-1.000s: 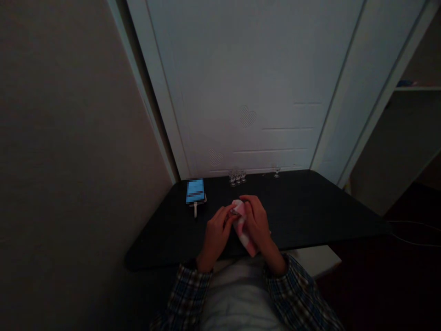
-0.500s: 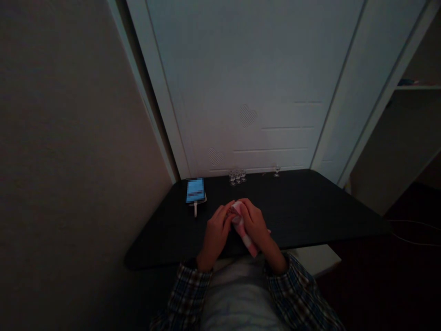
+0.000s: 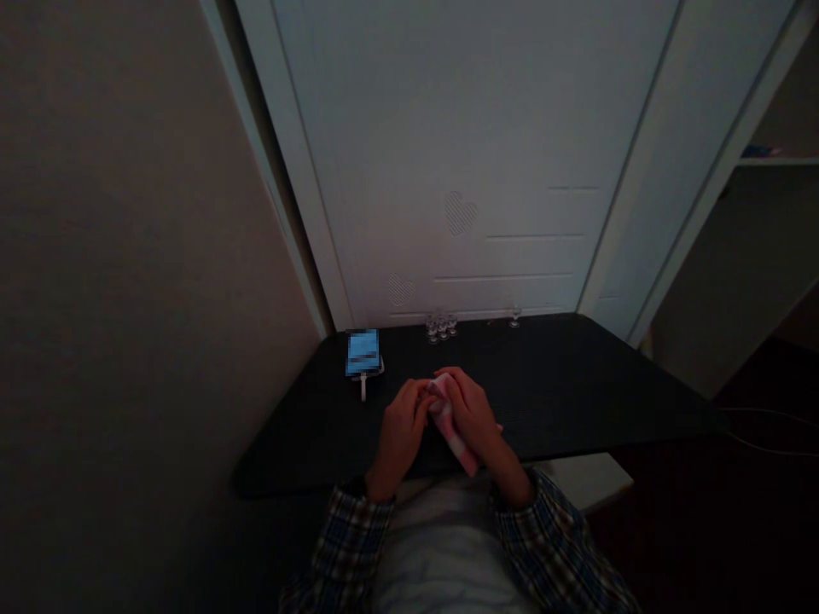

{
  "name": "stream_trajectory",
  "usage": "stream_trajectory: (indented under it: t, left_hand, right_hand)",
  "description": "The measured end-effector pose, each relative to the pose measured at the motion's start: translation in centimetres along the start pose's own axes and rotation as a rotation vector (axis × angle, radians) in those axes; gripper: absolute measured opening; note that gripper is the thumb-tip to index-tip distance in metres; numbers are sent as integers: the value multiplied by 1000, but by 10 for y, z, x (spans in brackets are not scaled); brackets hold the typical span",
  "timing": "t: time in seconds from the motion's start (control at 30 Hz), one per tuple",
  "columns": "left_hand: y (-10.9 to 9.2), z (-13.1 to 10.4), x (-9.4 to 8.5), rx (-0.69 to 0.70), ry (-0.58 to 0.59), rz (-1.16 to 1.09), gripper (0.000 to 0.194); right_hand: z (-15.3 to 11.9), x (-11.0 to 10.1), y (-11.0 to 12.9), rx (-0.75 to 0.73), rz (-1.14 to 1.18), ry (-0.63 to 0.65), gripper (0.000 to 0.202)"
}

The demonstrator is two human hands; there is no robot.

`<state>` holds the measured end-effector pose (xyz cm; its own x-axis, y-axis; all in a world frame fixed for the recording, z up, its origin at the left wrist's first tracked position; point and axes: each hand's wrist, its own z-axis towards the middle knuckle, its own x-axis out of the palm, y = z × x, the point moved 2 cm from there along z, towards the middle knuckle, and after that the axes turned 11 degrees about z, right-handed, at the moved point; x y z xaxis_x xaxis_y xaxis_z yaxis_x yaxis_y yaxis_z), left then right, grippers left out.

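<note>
My right hand (image 3: 473,414) is closed on a pink and white cloth (image 3: 461,448), whose loose end hangs down toward the table's front edge. My left hand (image 3: 399,431) meets it from the other side, fingers curled and pinched together at the cloth's upper end. Whatever small thing the left fingers grip there is hidden by the fingers and the dim light. Both hands are over the front half of a dark table (image 3: 563,392).
Several tiny stemmed glasses (image 3: 441,327) stand clustered at the table's back edge, with a single glass (image 3: 514,318) farther right. A lit phone (image 3: 363,352) with a white cable plug (image 3: 363,389) is at the left. A white panelled door (image 3: 512,153) rises behind.
Both hands stay in almost the same place. The fingers and the cloth between them have shifted only slightly.
</note>
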<state>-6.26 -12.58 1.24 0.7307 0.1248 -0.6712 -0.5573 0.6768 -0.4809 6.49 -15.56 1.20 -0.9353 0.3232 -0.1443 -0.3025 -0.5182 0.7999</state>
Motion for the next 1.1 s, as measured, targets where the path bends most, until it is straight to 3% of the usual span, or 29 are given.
stream_trajectory:
  t: [0.5,0.93,1.1]
  left_hand:
    - [2,0,2,-42,21,-36,17]
    - [2,0,4,1,68,-7,18]
    - [2,0,4,-50,68,-33,17]
  right_hand:
    - [0,1,-6,54,-95,-4,28]
    - [0,0,-1,14,-92,-8,28]
    - [0,0,-1,26,-143,-17,29]
